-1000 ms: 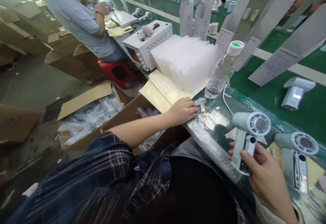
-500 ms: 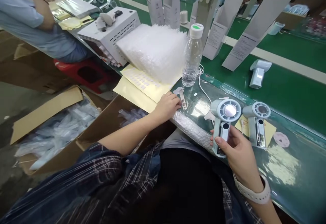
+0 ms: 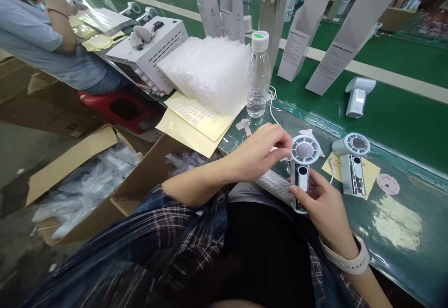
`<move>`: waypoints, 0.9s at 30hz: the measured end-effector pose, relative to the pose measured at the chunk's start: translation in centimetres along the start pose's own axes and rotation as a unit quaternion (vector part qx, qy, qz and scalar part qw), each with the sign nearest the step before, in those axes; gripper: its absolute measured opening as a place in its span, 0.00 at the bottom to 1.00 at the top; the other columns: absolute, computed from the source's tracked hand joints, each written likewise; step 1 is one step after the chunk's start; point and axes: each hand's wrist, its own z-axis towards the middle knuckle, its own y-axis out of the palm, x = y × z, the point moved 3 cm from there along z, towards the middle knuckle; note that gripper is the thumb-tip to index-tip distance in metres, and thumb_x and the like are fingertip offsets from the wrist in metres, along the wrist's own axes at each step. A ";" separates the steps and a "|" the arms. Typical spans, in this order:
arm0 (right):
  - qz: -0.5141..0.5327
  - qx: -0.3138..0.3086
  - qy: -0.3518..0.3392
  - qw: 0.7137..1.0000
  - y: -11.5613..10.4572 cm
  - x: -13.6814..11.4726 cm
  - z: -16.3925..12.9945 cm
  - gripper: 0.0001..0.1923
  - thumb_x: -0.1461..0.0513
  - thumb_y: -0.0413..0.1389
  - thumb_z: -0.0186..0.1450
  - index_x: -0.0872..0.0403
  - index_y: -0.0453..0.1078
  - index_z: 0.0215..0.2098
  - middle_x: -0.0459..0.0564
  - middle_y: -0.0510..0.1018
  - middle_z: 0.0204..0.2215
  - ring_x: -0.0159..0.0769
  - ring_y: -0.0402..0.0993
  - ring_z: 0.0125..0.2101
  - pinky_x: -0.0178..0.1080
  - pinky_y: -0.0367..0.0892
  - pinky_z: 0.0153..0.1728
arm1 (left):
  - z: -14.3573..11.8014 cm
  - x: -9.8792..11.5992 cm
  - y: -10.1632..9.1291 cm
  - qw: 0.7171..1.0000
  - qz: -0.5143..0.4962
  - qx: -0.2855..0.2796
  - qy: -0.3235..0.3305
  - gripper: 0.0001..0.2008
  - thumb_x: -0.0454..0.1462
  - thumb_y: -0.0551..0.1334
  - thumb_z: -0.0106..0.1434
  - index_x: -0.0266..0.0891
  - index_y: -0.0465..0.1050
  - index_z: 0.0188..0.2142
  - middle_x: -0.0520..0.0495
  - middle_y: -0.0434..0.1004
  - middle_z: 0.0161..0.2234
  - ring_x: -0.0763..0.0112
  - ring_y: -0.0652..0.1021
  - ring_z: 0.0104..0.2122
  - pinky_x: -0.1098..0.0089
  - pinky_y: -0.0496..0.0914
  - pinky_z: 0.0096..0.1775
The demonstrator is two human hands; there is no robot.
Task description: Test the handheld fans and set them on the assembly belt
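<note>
A pale blue handheld fan (image 3: 305, 150) stands upright in my right hand (image 3: 324, 200), whose thumb and fingers wrap its handle. The round grille faces up toward me. My left hand (image 3: 264, 151) is at the left edge of the fan head, its thumb and fingertips closed together; whether anything small is between them I cannot make out. A second handheld fan (image 3: 357, 144) lies to the right, partly on a yellow paper (image 3: 374, 170). Beyond them, on the green belt, rests another fan (image 3: 360, 97).
A water bottle (image 3: 258, 77) stands beside a stack of bubble bags (image 3: 210, 70) and yellow sticker sheets (image 3: 194, 130). White cartons (image 3: 353, 42) stand on the belt. Lower left is a cardboard box (image 3: 80, 182) of plastic bags. A person (image 3: 45, 42) sits at the far left.
My left hand has left the table edge near the sticker sheets and moved right, up to the fan head. The right hand still holds the fan in nearly the same place.
</note>
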 end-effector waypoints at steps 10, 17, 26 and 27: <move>-0.055 0.038 0.041 0.997 -0.3 1.9 0.2 0.51 0.39 0.73 0.51 0.56 0.74 0.64 0.65 0.85 0.54 0.64 0.82 0.55 0.61 0.77 0.56 | 2.7 -3.1 2.8 0.963 0.209 0.154 0.070 0.05 0.36 0.62 0.75 0.38 0.73 0.47 0.43 0.79 0.44 0.61 0.76 0.47 0.59 0.71 0.53; -0.033 0.030 0.065 0.997 -1.2 2.3 0.3 0.41 0.34 0.69 0.54 0.54 0.78 0.53 0.62 0.87 0.48 0.53 0.86 0.39 0.48 0.83 0.40 | -0.2 -10.3 -10.2 0.846 0.384 0.362 -0.072 0.12 0.41 0.66 0.73 0.42 0.72 0.53 0.40 0.78 0.55 0.50 0.74 0.59 0.47 0.66 0.65; -0.012 0.022 0.061 0.998 -1.2 1.2 -0.4 0.38 0.35 0.69 0.56 0.54 0.78 0.50 0.58 0.86 0.40 0.45 0.81 0.31 0.45 0.81 0.33 | 1.2 -14.2 -14.0 0.822 0.419 0.308 -0.232 0.03 0.34 0.66 0.70 0.42 0.73 0.41 0.37 0.79 0.55 0.44 0.74 0.60 0.43 0.64 0.65; -0.004 0.024 0.061 0.998 -1.4 1.3 -0.5 0.37 0.36 0.70 0.57 0.54 0.78 0.50 0.58 0.86 0.39 0.44 0.80 0.30 0.45 0.81 0.33 | 1.0 -13.7 -14.7 0.823 0.405 0.334 -0.217 0.03 0.34 0.65 0.71 0.43 0.71 0.42 0.39 0.80 0.53 0.47 0.76 0.58 0.45 0.66 0.63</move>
